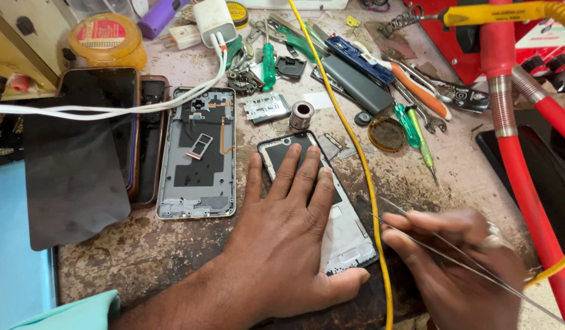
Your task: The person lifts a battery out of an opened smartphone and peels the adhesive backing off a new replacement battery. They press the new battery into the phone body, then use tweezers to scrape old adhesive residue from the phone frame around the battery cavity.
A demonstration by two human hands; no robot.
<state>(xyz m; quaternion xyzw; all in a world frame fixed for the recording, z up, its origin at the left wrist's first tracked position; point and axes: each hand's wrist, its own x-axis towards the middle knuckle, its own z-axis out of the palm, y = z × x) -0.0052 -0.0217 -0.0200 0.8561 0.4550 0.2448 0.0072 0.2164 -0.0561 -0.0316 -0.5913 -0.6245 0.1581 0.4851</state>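
The left hand (288, 235) lies flat and unclenched, palm down, with its fingers (307, 174) spread over the dark upper part of a phone screen panel (350, 235), pressing it to the worn workbench (148, 250); it grasps nothing. The right hand (463, 263) is blurred, its fingers pinched together on a thin wire (454, 260) that runs as a fine line from near the panel's right edge down toward the lower right corner. The panel lies at the middle of the bench, its long axis running from upper left to lower right, the dark end pointing away from the person and the pale end nearest. Just left of it, apart, an opened phone frame (197, 162) lies almost parallel, showing its inner side. A yellow cable (362, 165) crosses the bench beside the panel. At the upper left stands a round amber jar (108, 40) with a red label on its lid; a white charger plug (214, 19) sits near it.
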